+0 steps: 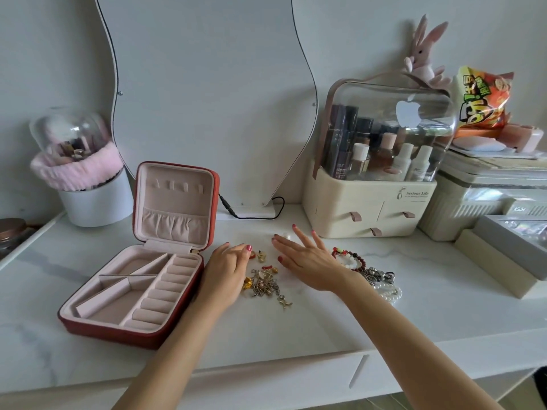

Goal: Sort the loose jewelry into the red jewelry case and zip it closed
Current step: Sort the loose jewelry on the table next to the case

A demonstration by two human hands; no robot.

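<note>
The red jewelry case [97,327] lies open at the left of the white tabletop, its lid [216,202] standing upright and its pink compartments holding nothing. A tangle of gold-coloured loose jewelry [266,285] lies between my hands. My left hand [226,269] rests knuckles up beside the case, fingers curled down, its thumb next to a small red piece [253,255]; whether it pinches anything is hidden. My right hand [306,260] is spread flat, palm down, just right of the tangle, fingertips near a small pearl [286,235]. Red beaded bracelets [350,257], a silver chain [381,276] and pearl strands [389,292] lie right of that wrist.
A cream cosmetics organiser [370,208] with a clear lid stands at the back right, with boxes [503,250] beside it. A wavy mirror [207,99] leans at the back with a black cable [254,216]. A white brush holder [94,199] stands back left.
</note>
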